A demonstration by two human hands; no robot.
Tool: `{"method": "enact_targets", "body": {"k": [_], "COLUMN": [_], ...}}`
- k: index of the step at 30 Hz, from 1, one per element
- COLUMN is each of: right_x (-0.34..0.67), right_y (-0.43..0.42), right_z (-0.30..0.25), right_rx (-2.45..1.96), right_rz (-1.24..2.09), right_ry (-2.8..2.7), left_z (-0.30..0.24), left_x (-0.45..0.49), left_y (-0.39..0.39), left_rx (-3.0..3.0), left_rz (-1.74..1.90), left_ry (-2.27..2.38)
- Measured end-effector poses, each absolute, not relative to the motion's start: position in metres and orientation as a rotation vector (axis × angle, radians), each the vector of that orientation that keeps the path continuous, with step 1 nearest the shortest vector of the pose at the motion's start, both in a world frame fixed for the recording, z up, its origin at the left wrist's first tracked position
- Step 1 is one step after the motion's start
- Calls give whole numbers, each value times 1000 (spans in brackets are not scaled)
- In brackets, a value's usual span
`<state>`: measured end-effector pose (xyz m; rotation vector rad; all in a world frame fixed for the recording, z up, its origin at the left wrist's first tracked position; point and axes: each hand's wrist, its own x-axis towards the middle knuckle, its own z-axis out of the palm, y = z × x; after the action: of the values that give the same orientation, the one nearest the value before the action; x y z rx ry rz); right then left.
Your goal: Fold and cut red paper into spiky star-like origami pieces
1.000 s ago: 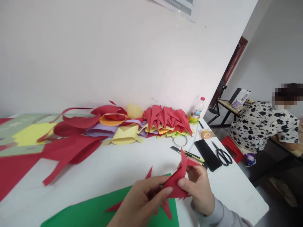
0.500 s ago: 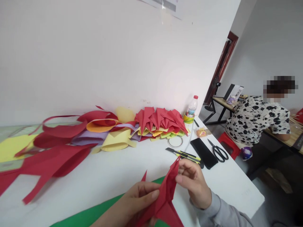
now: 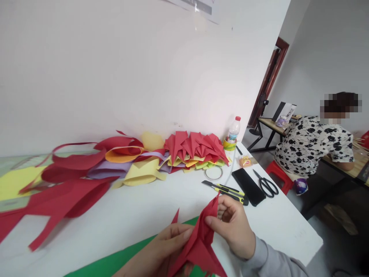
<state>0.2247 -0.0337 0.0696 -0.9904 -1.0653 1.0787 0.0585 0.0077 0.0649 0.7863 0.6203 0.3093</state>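
A piece of folded red paper (image 3: 198, 240) with pointed ends is held up near the front of the table. My left hand (image 3: 165, 244) pinches its left side between thumb and fingers. On the upper right part of the paper, the thumb and fingers of my right hand (image 3: 235, 223) close round the edge. A green sheet (image 3: 115, 257) lies on the table beneath my hands. Just beyond the paper are yellow-and-black utility knives (image 3: 227, 191). Several folded red paper pieces (image 3: 196, 146) rest in a row against the wall, on top of yellow and green ones.
Curled red paper strips (image 3: 66, 196), a yellow paper roll (image 3: 141, 171) and a purple one (image 3: 111, 169) lie left. To the right are a black phone (image 3: 248, 186), scissors (image 3: 265, 184), a tape ring (image 3: 213, 172) and a bottle (image 3: 234, 130). Another person (image 3: 314, 144) sits at a farther table.
My right thumb has moved left and presses onto the red paper's face. The paper's upper part has folded over slightly. My left hand stays nearly in place.
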Motion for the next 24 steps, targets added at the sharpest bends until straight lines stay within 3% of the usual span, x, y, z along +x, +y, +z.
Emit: {"method": "enact_targets", "body": {"k": [24], "right_x": [228], "right_y": [-26], "right_z": [62], "right_rx": [-1015], "right_rz": [1280], "right_ry": [-878], "left_z": [66], "left_x": [56], "left_y": [15], "left_rx": [925], "left_rz": [188], "left_ry": [637]}}
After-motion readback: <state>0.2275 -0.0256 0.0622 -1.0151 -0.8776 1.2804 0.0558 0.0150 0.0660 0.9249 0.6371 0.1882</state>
